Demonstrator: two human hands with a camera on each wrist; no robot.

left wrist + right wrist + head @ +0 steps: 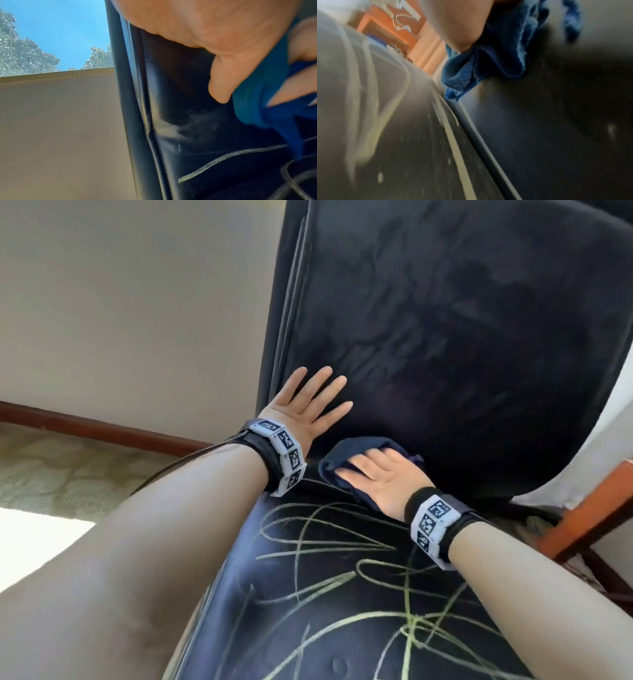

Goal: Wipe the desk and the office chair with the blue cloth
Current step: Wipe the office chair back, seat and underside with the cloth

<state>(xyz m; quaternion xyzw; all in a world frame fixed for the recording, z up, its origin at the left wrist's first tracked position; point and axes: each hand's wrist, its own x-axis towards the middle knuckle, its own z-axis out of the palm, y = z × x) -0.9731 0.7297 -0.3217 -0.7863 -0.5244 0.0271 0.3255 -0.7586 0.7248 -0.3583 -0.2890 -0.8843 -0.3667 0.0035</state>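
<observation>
A black leather office chair fills the head view, its backrest (445, 320) upright and its seat (342, 594) scrawled with yellowish lines. My left hand (308, 402) lies flat with spread fingers on the backrest's lower left side. My right hand (373, 477) presses flat on the bunched blue cloth (337, 460) where seat meets backrest. In the left wrist view my left thumb (221, 83) points down beside the blue cloth (260, 88). In the blurred right wrist view the blue cloth (488, 65) shows under my right palm.
A pale wall (137, 302) with a dark red skirting board (102, 428) and patterned carpet (61, 474) lie left of the chair. An orange-brown wooden piece of furniture (589, 522) stands close at the chair's right. A window showing sky and trees (51, 40) is behind the chair.
</observation>
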